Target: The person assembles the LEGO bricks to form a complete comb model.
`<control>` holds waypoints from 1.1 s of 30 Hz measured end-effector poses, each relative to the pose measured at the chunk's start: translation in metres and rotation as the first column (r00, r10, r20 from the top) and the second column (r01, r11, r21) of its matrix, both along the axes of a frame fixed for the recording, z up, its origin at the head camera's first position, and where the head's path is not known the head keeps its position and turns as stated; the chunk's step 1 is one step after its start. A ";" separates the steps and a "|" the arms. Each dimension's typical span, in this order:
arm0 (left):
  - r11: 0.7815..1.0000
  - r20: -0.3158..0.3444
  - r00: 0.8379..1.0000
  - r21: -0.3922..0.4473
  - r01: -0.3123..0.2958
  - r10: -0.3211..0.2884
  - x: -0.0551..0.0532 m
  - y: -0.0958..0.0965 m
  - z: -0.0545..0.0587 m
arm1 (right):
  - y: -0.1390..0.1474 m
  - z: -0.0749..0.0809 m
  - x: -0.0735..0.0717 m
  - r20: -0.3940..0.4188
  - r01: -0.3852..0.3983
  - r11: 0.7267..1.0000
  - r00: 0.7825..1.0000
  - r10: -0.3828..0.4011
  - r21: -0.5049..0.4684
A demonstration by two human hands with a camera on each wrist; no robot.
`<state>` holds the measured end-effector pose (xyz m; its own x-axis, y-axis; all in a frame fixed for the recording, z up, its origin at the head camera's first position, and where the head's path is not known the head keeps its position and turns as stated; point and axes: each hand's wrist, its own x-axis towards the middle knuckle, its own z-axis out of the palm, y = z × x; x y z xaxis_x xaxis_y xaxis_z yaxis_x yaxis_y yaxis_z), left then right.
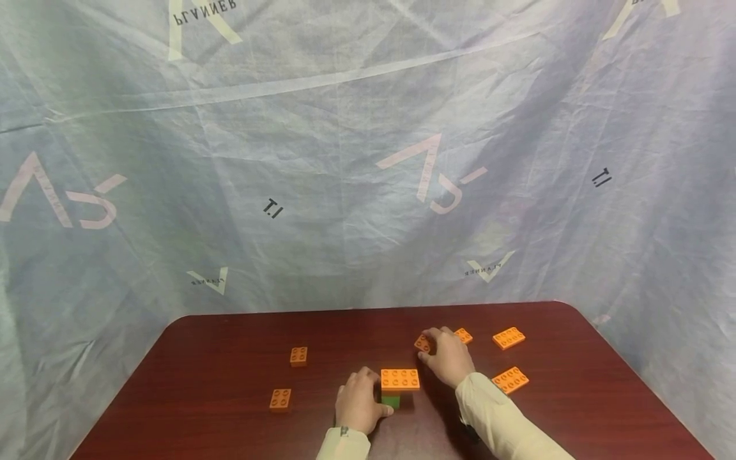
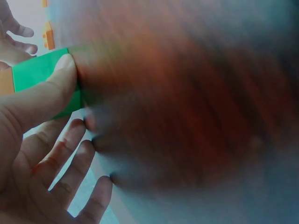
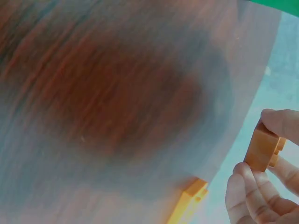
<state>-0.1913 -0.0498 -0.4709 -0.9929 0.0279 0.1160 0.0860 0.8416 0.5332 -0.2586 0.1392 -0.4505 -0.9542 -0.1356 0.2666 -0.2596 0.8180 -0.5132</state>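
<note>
I have the left hand [image 1: 358,404] gripping the green block [image 1: 390,401] near the front of the dark red table [image 1: 230,364], its thumb laid across one face of the block. A long orange brick [image 1: 400,379] sits on top of that block, studs up, and overhangs it to the right. Farther out, I have the right hand [image 1: 448,359] pinching a small orange brick [image 3: 261,149] between thumb and fingers; I can't tell from here whether it touches the table. Just past those fingers I see a partly hidden brick [image 1: 463,335], with a far long brick [image 1: 508,338] to its right and a near long brick [image 1: 510,380] beside the right sleeve [image 1: 494,409]. Over on my left lie two loose small bricks, the back one [image 1: 298,356] and the front one [image 1: 280,400], well apart from both hands. A grey printed cloth [image 1: 345,243] hangs behind everything.
</note>
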 end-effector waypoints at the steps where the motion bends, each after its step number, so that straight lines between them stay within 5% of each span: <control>1: 1.000 0.001 1.000 0.000 -0.001 0.001 0.000 0.000 0.000 | 0.000 0.002 0.001 0.001 -0.006 1.000 1.000 0.006 -0.003; 33: 1.000 0.015 1.000 -0.004 0.006 -0.006 0.000 0.000 0.002 | -0.005 0.049 0.040 -0.034 -0.177 0.984 0.984 0.177 -0.014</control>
